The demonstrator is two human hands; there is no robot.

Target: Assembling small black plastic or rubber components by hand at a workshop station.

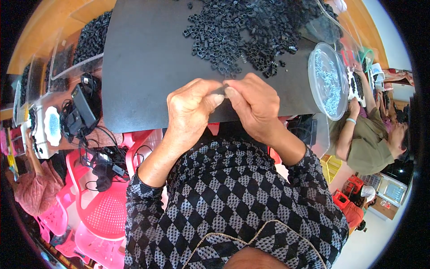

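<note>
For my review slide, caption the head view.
Left hand and right hand meet over a dark work surface, near heaped black parts.

Tiny dark piece [225, 90], mostly hidden between fingers [217, 99], black parts [212, 47] heaped beyond

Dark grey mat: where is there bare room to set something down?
Free on the dark grey mat: its left part, between the left edge, left hand and heap of small black plastic parts; a smaller patch between right hand and round clear plastic dish. Crowded: top right.

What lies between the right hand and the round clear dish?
In the head view, a stretch of dark mat lies between the right hand and the dish.
</note>
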